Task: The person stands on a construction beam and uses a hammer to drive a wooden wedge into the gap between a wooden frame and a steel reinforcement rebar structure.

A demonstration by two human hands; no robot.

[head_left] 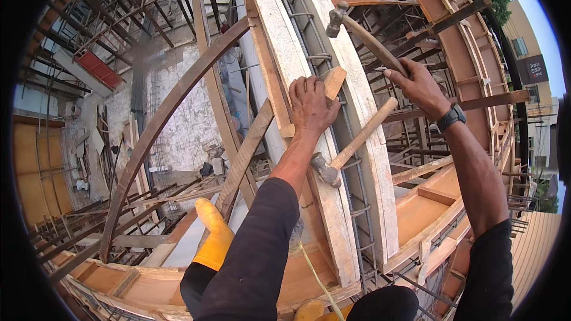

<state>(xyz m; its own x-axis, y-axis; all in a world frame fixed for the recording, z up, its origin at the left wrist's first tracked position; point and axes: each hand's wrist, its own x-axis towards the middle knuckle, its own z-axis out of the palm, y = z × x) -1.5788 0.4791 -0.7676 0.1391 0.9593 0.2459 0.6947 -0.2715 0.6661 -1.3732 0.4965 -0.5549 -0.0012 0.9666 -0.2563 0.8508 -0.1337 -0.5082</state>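
Note:
My right hand (419, 86) is closed round the wooden handle of a hammer (373, 43). Its steel head is raised over the right board of a narrow timber beam form (376, 169). My left hand (310, 104) rests on the left board, its fingers curled over a short wooden block (335, 82) whose end sticks out beside the thumb. Just below that hand, a second hammer (364, 134) lies across the form, head on the left board and handle pointing up to the right. Steel reinforcing bars (357, 199) run in the gap between the boards.
A curved timber (160, 119) arcs up from the lower left to the form. My yellow boot (213, 232) stands at the left, high above a cluttered floor (178, 101). More plywood formwork (440, 193) lies at the right. Timber props (422, 169) cross beneath.

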